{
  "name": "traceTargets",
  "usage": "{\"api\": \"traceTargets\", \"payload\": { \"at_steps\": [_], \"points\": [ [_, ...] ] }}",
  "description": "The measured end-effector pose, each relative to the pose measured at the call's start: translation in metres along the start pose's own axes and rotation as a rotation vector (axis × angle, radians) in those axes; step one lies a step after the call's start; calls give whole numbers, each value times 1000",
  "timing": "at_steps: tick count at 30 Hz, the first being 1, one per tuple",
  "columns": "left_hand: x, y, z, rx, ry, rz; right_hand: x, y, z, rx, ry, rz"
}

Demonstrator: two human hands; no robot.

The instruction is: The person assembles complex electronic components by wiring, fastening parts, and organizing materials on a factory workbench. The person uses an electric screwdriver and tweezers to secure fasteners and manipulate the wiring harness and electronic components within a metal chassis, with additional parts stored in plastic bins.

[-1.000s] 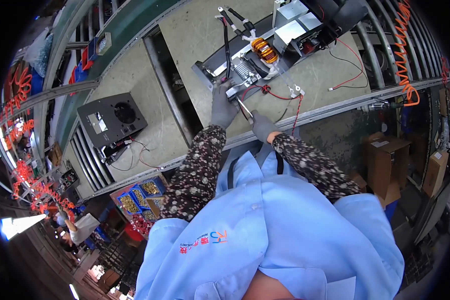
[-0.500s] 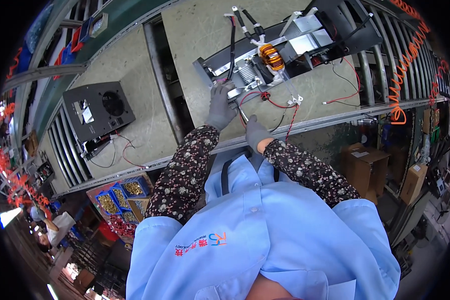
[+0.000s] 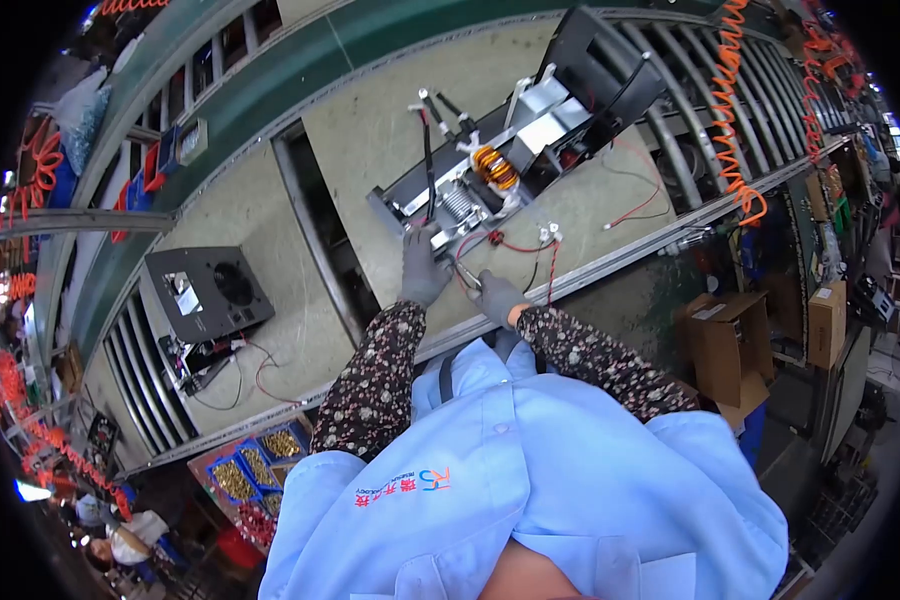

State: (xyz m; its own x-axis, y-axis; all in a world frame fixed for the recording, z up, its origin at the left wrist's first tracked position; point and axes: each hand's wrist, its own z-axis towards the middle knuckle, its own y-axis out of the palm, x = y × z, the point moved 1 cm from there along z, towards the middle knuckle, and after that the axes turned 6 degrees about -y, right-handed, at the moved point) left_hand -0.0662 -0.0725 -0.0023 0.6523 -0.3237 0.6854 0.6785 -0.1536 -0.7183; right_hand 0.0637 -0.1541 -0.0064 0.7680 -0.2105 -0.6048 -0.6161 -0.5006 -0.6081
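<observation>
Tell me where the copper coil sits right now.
In the head view, the copper coil sits on the open metal chassis on the workbench, up and to the right of the gloved left hand.

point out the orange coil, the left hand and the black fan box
orange coil [image 3: 494, 166], head view, middle of the winding
left hand [image 3: 422, 272], head view, back of the grey glove
black fan box [image 3: 210, 292], head view, top panel
</observation>
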Motion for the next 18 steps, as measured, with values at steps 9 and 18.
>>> {"api": "traceTargets", "payload": {
  "at_steps": [9,18],
  "points": [
    [-5,0,23,-49,31,-45,23,33,15,432,111,316],
    [-23,7,19,-71,-11,-67,6,-226,-119,-131,205,611]
  ]
}}
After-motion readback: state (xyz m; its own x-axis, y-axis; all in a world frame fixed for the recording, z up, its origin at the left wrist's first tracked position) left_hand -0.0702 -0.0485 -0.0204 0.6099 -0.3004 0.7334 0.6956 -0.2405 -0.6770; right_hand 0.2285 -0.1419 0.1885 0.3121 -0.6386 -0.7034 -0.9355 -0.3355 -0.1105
